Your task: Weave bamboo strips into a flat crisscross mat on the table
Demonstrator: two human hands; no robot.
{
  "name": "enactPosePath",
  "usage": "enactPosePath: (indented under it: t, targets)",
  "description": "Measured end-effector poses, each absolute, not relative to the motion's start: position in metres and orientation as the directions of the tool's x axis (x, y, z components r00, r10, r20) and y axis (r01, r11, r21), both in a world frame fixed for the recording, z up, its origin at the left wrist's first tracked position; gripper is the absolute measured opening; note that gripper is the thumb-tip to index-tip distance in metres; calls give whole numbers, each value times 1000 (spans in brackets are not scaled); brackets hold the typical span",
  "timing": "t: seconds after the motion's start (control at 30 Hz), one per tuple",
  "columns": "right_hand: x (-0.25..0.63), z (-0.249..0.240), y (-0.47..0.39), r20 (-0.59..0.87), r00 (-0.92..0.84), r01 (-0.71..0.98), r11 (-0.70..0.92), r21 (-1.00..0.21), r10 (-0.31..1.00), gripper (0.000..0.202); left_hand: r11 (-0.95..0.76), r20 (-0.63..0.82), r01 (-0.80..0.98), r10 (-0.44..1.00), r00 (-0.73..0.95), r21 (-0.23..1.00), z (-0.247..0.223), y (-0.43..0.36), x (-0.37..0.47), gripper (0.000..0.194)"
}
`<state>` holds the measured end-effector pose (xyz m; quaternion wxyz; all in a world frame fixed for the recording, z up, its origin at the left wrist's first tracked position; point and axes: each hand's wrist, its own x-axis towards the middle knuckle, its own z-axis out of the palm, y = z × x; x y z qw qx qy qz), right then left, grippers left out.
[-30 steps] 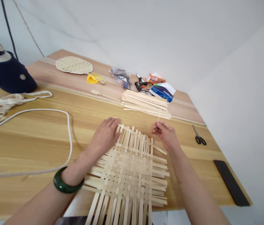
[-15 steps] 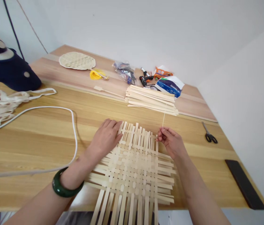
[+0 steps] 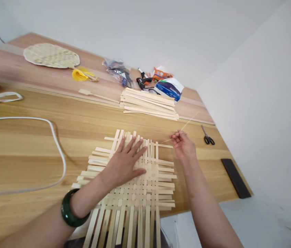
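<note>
My left hand lies flat with fingers spread on a woven mat of pale bamboo strips, covering part of its upper left. Loose strip ends stick out on all sides of the mat, and the near ones hang over the table's front edge. To the right of the mat's far corner, my right hand pinches a thin bamboo strip. That strip slants up and right past the fingers, and its other end runs down toward the mat's top right corner. A dark green bangle is on my left wrist.
Beyond the mat lies a stack of bamboo strips. Scissors and a black bar are at the right. Farther back are a woven fan, yellow cord, a glue gun and a blue packet. A white cable curves at left.
My left hand has moved from the mat's far left edge onto its weave, fingers now spread. The strip in my right hand has swung from near upright to slanting. The camera view has turned right.
</note>
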<state>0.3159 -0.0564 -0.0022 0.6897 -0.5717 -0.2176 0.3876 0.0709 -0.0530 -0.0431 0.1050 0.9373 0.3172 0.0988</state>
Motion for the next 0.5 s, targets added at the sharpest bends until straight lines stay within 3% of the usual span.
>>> enactPosePath:
  t: [0.27,0.4,0.5]
  targets:
    - [363,32,-104,24,768,-122,182,-976,641,26,-778,144,570,616,774,262,-47,-54,70,73]
    - [392,48,-155,67,806,28,75,-997,587,28,-781,179,559,614,769,278,-50,-54,70,72]
    - [421,50,-214,113,896,136,-23,-990,430,31,-782,191,551,611,768,290,-51,-54,70,72]
